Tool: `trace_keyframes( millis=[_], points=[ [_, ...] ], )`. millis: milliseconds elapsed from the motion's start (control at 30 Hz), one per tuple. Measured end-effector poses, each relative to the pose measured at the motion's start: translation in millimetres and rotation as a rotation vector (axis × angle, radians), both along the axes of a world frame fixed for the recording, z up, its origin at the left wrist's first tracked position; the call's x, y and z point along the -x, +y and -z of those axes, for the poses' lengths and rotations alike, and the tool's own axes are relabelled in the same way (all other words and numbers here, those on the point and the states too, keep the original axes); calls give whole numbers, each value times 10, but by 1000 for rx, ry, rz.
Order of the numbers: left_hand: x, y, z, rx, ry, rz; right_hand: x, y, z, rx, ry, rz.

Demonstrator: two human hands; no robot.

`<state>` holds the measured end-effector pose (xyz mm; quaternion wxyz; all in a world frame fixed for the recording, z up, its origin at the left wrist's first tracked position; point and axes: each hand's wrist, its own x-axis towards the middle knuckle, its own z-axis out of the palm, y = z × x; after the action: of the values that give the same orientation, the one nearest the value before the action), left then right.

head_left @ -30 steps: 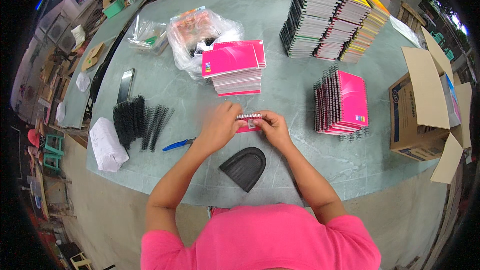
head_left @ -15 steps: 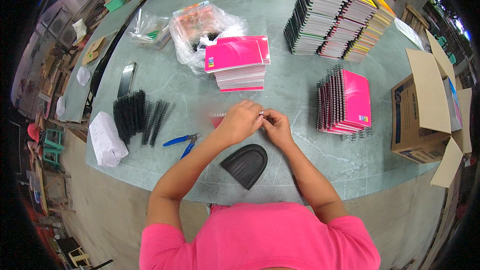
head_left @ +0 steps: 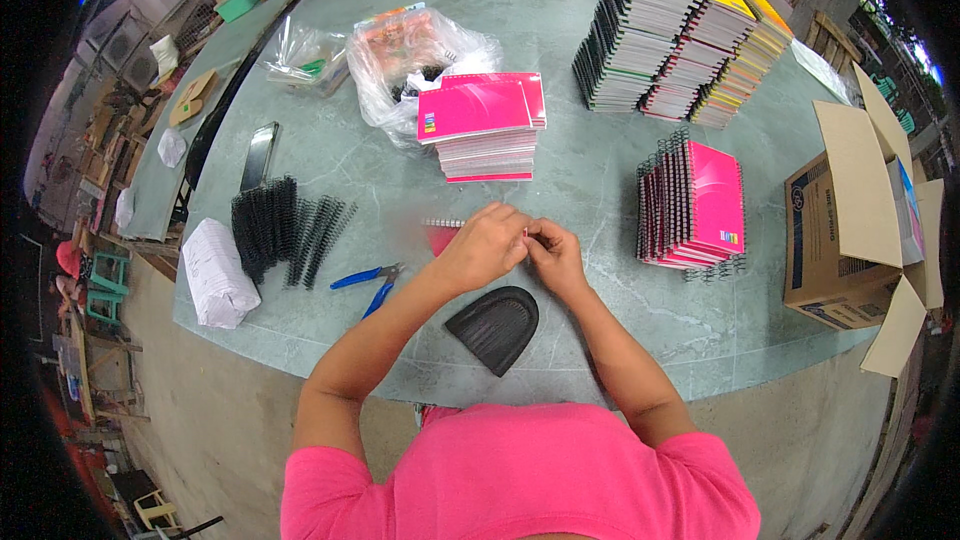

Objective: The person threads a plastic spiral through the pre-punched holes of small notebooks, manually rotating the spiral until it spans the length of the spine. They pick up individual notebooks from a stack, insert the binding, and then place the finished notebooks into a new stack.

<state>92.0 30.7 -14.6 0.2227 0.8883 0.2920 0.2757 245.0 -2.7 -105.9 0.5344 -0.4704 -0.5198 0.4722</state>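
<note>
- Head: left hand and right hand nearly meet, fingertips pinched, apparently on the pink notebook's right end.
- Notebook, between them a second ago, now pokes out leftward; work seems to centre on that end.

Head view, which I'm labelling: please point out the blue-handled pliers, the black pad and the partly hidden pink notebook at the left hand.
Blue-handled pliers (head_left: 357,279): head view, upper handle.
Black pad (head_left: 495,329): head view, upper face.
Pink notebook (head_left: 440,240): head view, visible cover.
</note>
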Motion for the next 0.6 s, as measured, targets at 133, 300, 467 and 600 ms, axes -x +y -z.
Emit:
trace_keyframes(
  millis=[133,300,467,600],
  points=[
    [12,-17,17,-10,-24,-12,43,-21,-36,-64,25,26],
    [74,-73,-31,1,13,-66,95,-129,-289,-96,-208,55],
    [68,-141,-131,-11,-18,-100,117,-193,-378,-95,-222,37],
    [115,-132,-190,131,-74,-135,118,-176,-371,-102,23,11]
  ],
)
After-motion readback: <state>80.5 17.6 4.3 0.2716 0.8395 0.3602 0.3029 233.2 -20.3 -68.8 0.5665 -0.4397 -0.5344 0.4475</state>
